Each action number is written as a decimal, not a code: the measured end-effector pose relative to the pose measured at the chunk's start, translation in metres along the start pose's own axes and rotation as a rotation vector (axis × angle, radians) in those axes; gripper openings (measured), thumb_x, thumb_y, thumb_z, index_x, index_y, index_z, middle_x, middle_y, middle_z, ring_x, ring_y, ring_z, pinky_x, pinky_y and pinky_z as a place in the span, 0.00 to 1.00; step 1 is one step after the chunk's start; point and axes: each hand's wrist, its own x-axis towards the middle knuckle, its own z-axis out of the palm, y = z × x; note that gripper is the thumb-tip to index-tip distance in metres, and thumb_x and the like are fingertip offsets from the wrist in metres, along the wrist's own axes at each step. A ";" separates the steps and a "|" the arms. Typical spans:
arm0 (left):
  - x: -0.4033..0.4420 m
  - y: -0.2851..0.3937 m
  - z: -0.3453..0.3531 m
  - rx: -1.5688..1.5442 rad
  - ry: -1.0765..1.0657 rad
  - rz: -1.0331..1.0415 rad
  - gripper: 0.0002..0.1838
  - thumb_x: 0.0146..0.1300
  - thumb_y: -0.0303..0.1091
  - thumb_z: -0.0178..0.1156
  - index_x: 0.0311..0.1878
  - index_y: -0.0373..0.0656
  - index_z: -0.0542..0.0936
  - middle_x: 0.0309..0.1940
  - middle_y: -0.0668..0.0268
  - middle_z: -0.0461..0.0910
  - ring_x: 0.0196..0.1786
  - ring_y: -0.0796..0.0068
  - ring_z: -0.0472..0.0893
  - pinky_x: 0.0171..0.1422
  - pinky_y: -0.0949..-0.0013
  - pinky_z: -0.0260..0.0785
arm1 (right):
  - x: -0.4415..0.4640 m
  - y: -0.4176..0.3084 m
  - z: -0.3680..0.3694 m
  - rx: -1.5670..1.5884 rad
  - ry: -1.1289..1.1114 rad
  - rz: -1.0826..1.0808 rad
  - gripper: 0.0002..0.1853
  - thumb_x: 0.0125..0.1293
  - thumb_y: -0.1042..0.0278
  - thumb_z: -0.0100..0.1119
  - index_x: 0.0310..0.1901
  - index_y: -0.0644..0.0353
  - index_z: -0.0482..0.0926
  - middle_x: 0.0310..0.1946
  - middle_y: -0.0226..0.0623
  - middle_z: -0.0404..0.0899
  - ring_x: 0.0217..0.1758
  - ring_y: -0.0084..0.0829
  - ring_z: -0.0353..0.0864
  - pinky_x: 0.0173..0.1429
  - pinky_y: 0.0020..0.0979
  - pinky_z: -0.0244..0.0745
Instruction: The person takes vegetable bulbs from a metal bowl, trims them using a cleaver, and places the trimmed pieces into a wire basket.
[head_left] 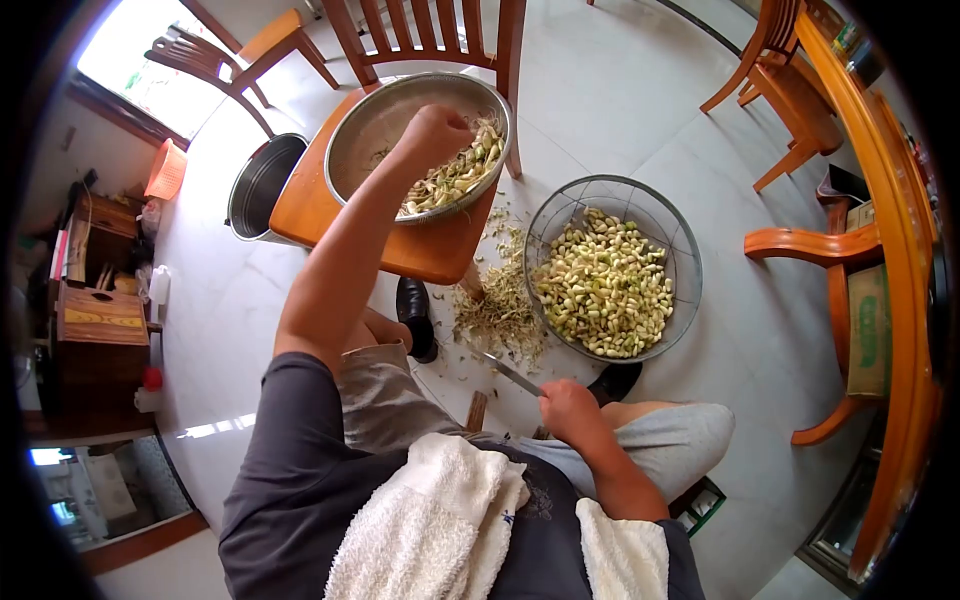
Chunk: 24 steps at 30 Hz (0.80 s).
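Note:
My left hand reaches into a large metal basin on a wooden chair seat. Its fingers are curled over pale bulbs with stringy roots, and anything between them is hidden. In my right hand, above my lap, is a knife, its blade pointing left and away from me. A wire-mesh basket on the floor holds a heap of trimmed whitish-green bulbs. Between chair and basket lies a pile of cut roots and stem scraps.
The wooden chair stands directly in front of me. A dark bucket is to its left, with an orange plastic basket farther off. At right are a wooden table and a cardboard box. A white towel hangs over my chest.

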 end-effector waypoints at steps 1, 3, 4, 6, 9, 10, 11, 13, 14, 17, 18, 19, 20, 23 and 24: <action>0.010 -0.010 -0.001 0.005 -0.072 -0.067 0.11 0.50 0.32 0.64 0.33 0.33 0.82 0.20 0.60 0.78 0.22 0.73 0.77 0.28 0.68 0.71 | 0.001 0.000 0.001 -0.004 -0.018 -0.007 0.07 0.58 0.69 0.52 0.34 0.60 0.78 0.31 0.50 0.78 0.36 0.51 0.78 0.42 0.47 0.74; 0.028 -0.028 0.004 0.013 -0.220 -0.197 0.12 0.46 0.31 0.66 0.32 0.32 0.82 0.21 0.57 0.78 0.22 0.70 0.77 0.28 0.66 0.71 | 0.004 -0.001 0.003 -0.013 -0.053 -0.017 0.07 0.58 0.69 0.51 0.34 0.60 0.79 0.30 0.49 0.77 0.36 0.51 0.78 0.41 0.47 0.74; 0.035 -0.035 0.008 0.037 -0.234 -0.193 0.13 0.45 0.31 0.66 0.32 0.31 0.82 0.21 0.56 0.79 0.22 0.69 0.77 0.28 0.65 0.71 | 0.005 -0.003 0.003 0.001 -0.057 -0.002 0.07 0.58 0.68 0.52 0.34 0.59 0.79 0.31 0.49 0.77 0.37 0.51 0.78 0.42 0.47 0.73; 0.047 -0.043 0.017 0.084 -0.264 -0.186 0.14 0.43 0.31 0.66 0.33 0.31 0.82 0.23 0.54 0.79 0.22 0.67 0.77 0.29 0.63 0.71 | 0.005 -0.005 0.001 0.029 -0.067 0.030 0.07 0.57 0.67 0.54 0.33 0.59 0.80 0.32 0.49 0.78 0.38 0.51 0.77 0.43 0.46 0.71; 0.055 -0.046 0.028 0.175 -0.195 -0.175 0.15 0.42 0.32 0.65 0.34 0.31 0.82 0.23 0.54 0.80 0.24 0.66 0.78 0.30 0.62 0.71 | 0.005 -0.005 0.001 0.011 -0.073 0.033 0.07 0.58 0.66 0.54 0.33 0.59 0.79 0.32 0.48 0.77 0.38 0.50 0.77 0.43 0.47 0.71; 0.054 -0.048 0.029 0.143 -0.177 -0.131 0.15 0.42 0.31 0.65 0.34 0.31 0.82 0.23 0.54 0.80 0.24 0.66 0.78 0.31 0.61 0.71 | 0.005 -0.005 0.002 0.008 -0.077 0.028 0.07 0.58 0.66 0.54 0.33 0.59 0.79 0.31 0.48 0.77 0.38 0.50 0.77 0.43 0.47 0.71; 0.052 -0.051 0.030 0.112 -0.158 -0.085 0.15 0.42 0.31 0.65 0.33 0.31 0.82 0.23 0.54 0.80 0.25 0.66 0.78 0.31 0.61 0.72 | 0.005 -0.004 0.004 0.005 -0.077 0.024 0.07 0.58 0.66 0.54 0.32 0.59 0.79 0.31 0.49 0.77 0.38 0.50 0.77 0.42 0.47 0.71; 0.042 -0.042 0.027 0.101 -0.140 -0.055 0.14 0.42 0.31 0.64 0.33 0.30 0.82 0.22 0.54 0.80 0.25 0.66 0.78 0.32 0.61 0.72 | 0.005 -0.001 0.006 -0.005 -0.082 0.018 0.08 0.58 0.65 0.54 0.32 0.59 0.79 0.30 0.49 0.77 0.37 0.50 0.77 0.42 0.47 0.71; 0.038 -0.038 0.022 0.120 -0.137 -0.073 0.14 0.42 0.31 0.64 0.32 0.30 0.82 0.22 0.55 0.79 0.26 0.66 0.79 0.32 0.62 0.72 | 0.005 0.001 0.008 -0.014 -0.088 0.014 0.08 0.58 0.65 0.53 0.32 0.58 0.79 0.30 0.49 0.77 0.37 0.51 0.77 0.42 0.47 0.71; 0.030 -0.038 0.011 0.117 -0.105 -0.061 0.12 0.42 0.29 0.64 0.31 0.31 0.82 0.20 0.56 0.79 0.24 0.68 0.78 0.29 0.64 0.71 | 0.003 -0.005 0.003 -0.031 -0.098 0.002 0.08 0.58 0.67 0.51 0.32 0.59 0.79 0.30 0.49 0.78 0.37 0.50 0.78 0.41 0.48 0.72; 0.028 -0.042 0.007 0.107 -0.088 -0.046 0.11 0.43 0.29 0.64 0.30 0.31 0.82 0.20 0.57 0.78 0.23 0.68 0.77 0.27 0.65 0.71 | 0.003 -0.007 0.001 -0.036 -0.099 -0.002 0.08 0.58 0.68 0.49 0.32 0.59 0.79 0.30 0.49 0.78 0.36 0.50 0.78 0.41 0.48 0.73; 0.030 -0.049 0.002 0.063 -0.090 -0.075 0.10 0.43 0.28 0.64 0.29 0.31 0.82 0.19 0.57 0.78 0.21 0.70 0.76 0.25 0.66 0.69 | 0.003 -0.008 0.001 -0.038 -0.099 -0.010 0.08 0.57 0.69 0.49 0.32 0.59 0.79 0.30 0.49 0.78 0.37 0.50 0.78 0.41 0.48 0.73; 0.033 -0.057 -0.003 0.018 -0.093 -0.105 0.08 0.43 0.26 0.64 0.28 0.31 0.81 0.18 0.58 0.77 0.19 0.71 0.75 0.23 0.67 0.68 | 0.003 -0.007 0.001 -0.041 -0.099 -0.017 0.08 0.57 0.69 0.49 0.32 0.59 0.79 0.30 0.49 0.78 0.37 0.50 0.78 0.41 0.48 0.73; 0.017 -0.043 -0.028 -0.116 -0.011 -0.231 0.04 0.43 0.24 0.63 0.23 0.32 0.80 0.15 0.60 0.74 0.16 0.75 0.72 0.18 0.69 0.63 | 0.002 -0.007 0.001 -0.045 -0.111 -0.020 0.08 0.57 0.69 0.49 0.32 0.59 0.79 0.30 0.50 0.78 0.37 0.50 0.78 0.42 0.48 0.73; 0.009 -0.036 -0.037 -0.161 0.032 -0.279 0.03 0.43 0.23 0.63 0.22 0.32 0.79 0.15 0.61 0.74 0.15 0.76 0.70 0.17 0.70 0.61 | 0.001 -0.008 0.001 -0.046 -0.117 -0.020 0.08 0.57 0.69 0.49 0.32 0.59 0.79 0.30 0.50 0.78 0.37 0.50 0.78 0.42 0.48 0.73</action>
